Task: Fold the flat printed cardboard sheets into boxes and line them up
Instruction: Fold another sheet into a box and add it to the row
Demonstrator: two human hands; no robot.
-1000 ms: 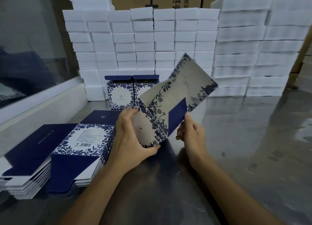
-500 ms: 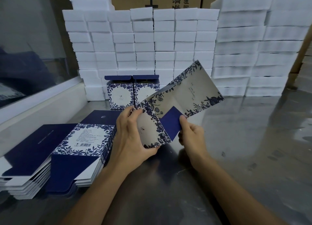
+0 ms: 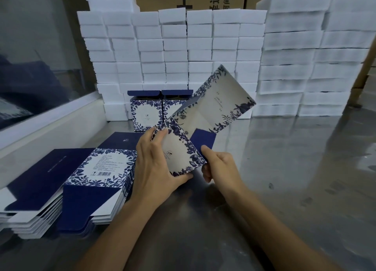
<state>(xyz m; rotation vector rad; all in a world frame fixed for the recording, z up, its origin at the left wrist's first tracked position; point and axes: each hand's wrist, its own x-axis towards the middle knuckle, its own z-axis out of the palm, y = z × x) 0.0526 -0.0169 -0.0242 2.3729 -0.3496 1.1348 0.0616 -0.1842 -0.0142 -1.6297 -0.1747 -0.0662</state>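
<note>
Above the steel desk, near its middle, I hold a half-folded cardboard sheet with blue floral print. My left hand grips its near panel, thumb underneath and fingers curled over the top edge. My right hand pinches the lower corner beside a navy flap. At nine o'clock lies a stack of flat sheets. At twelve o'clock two folded boxes stand side by side, touching, in front of stacked white foam blocks.
</note>
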